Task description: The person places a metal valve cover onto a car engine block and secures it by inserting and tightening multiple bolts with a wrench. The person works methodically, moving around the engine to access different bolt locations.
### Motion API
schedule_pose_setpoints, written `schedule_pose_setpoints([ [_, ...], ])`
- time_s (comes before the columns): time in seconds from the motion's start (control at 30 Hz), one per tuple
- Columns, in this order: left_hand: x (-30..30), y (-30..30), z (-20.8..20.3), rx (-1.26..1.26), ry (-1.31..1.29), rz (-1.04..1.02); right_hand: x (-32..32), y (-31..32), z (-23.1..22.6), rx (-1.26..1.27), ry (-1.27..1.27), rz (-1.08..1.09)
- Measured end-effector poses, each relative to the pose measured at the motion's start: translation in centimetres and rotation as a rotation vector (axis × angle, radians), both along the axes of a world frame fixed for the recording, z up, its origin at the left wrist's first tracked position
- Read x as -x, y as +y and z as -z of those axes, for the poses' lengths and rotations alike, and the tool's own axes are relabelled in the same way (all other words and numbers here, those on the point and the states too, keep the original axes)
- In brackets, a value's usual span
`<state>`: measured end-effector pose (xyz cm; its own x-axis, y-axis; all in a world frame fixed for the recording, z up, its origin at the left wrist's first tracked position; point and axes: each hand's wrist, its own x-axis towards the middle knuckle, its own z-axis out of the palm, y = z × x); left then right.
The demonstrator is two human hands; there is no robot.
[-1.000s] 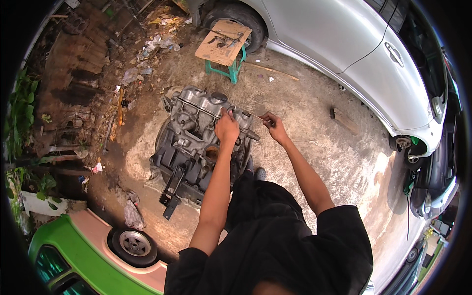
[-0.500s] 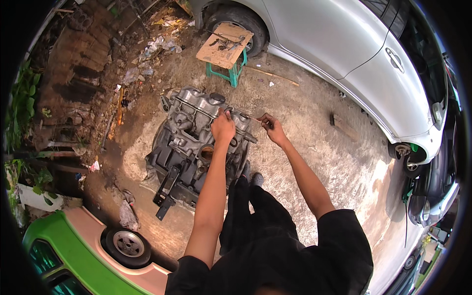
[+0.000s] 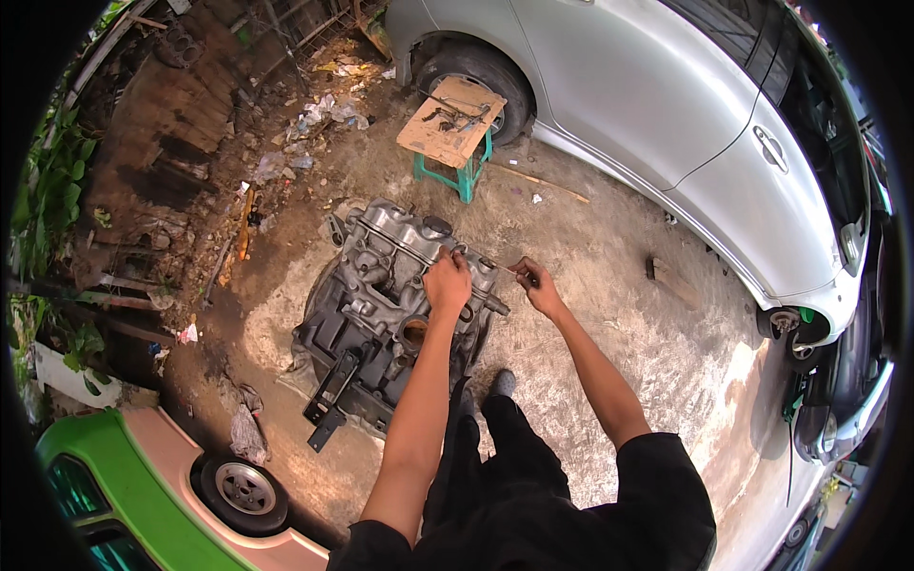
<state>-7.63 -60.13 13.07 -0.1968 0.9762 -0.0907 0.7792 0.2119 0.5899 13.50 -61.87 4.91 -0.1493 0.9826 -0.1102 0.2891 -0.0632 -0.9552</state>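
A grey metal car engine (image 3: 371,259) rests on the concrete ground in front of my feet. Over its right side, at the edge of the ribbed top cover, my left hand (image 3: 447,284) is closed with the thumb up; what its fingers hold is hidden. My right hand (image 3: 539,287) pinches the outer end of a thin rod-like tool (image 3: 504,268), just right of the engine. The rod's inner end reaches the engine near my left hand, and its exact kind is too small to tell. A black round cap (image 3: 437,226) sits on the cover beyond my left hand.
Beyond the engine, a green stool (image 3: 465,181) carries a brown board (image 3: 433,143) with several tools. A silver car (image 3: 647,105) stands at the far right, a green and pink vehicle (image 3: 143,457) at the near left. Litter and old boards lie left; a block (image 3: 671,284) lies right.
The view has shifted, so the engine and stool appear lower and slightly right. Both hands keep their places at the engine, and my right hand still pinches the rod.
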Motion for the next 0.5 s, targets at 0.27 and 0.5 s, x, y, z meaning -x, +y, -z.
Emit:
schedule_pose_setpoints([
  [0.27,-0.6,0.2,-0.8,0.043,0.014,-0.079,1.3,-1.4,-4.9,-0.246,-0.391,-0.052],
  [0.5,-0.2,0.0,-0.3,-0.014,0.014,-0.039,3.1,-2.0,-8.1,-0.19,-0.625,-0.048],
])
